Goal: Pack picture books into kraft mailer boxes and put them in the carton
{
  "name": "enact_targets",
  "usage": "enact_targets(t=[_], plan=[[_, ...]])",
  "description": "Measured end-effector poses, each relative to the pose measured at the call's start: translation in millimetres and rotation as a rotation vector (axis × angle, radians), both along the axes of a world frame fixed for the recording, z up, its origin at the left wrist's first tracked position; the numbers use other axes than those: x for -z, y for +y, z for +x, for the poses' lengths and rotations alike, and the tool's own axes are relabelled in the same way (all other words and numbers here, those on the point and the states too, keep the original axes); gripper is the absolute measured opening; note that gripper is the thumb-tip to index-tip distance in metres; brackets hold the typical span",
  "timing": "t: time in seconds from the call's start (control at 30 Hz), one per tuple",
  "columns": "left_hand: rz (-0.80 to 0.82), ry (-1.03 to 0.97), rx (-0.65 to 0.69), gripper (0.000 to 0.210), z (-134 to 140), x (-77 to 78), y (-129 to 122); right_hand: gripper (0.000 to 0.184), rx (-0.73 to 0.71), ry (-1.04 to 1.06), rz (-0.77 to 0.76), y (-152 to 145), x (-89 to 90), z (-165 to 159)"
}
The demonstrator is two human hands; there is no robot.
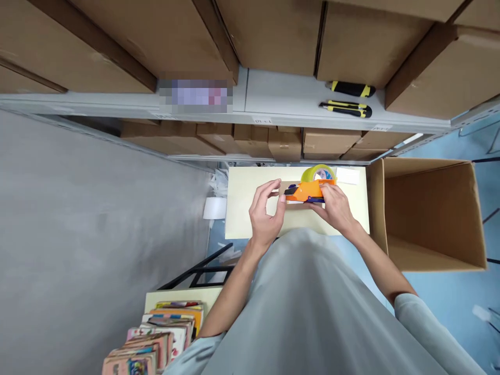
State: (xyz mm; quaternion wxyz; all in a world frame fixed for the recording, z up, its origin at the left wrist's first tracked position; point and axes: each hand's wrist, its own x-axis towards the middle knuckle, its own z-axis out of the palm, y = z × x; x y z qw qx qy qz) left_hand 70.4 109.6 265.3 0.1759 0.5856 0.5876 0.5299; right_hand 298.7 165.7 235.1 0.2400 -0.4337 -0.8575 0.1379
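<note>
My right hand (pixel 339 208) is closed around an orange tape dispenser (pixel 310 190) with a dark nose pointing left and blue parts. A roll of yellowish tape (pixel 311 173) sits at its far side. Under the dispenser lies a small brown cardboard box (pixel 283 188), mostly hidden by it. At the box's left end, my left hand (pixel 266 216) curves its thumb and fingers about the edge, the thumb near the dispenser's nose. Both hands are over a pale yellow tabletop (pixel 240 208).
A large cardboard box (pixel 433 208) stands open at the right. Grey shelves (pixel 281 94) with cardboard boxes run across the front; two black-and-yellow utility knives (pixel 353 89) lie there. A white label or paper (pixel 347 176) is on the table. Stacked books (pixel 156 338) sit lower left, beside a grey wall.
</note>
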Motion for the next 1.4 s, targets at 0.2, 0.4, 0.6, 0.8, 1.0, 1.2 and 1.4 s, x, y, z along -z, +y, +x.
enact_targets(t=[0.2,0.4,0.6,0.8,1.0,1.2,1.4], plan=[[-0.002,0.124,0.166,0.031,9,9.1,-15,0.041,0.033,-0.019,-0.02,-35,3.7,32],[0.004,0.209,0.284,0.019,17,14.1,-14,0.039,0.048,-0.049,-0.067,-51,4.2,50],[-0.013,0.22,0.322,0.023,27,13.1,-20,0.038,0.017,-0.045,-0.09,-59,4.5,65],[-0.116,0.186,0.395,0.024,33,2.5,-22,0.038,-0.016,-0.036,-0.076,-62,4.4,80],[-0.104,0.217,0.491,0.027,35,-0.8,-17,0.032,-0.071,-0.039,-0.113,-63,2.4,89],[-0.109,0.265,0.493,0.016,39,3.5,-16,0.032,-0.095,-0.044,-0.087,-65,3.5,92],[-0.095,0.228,0.485,0.009,44,12.2,-23,0.034,-0.084,-0.064,-0.043,-67,7.1,100]])
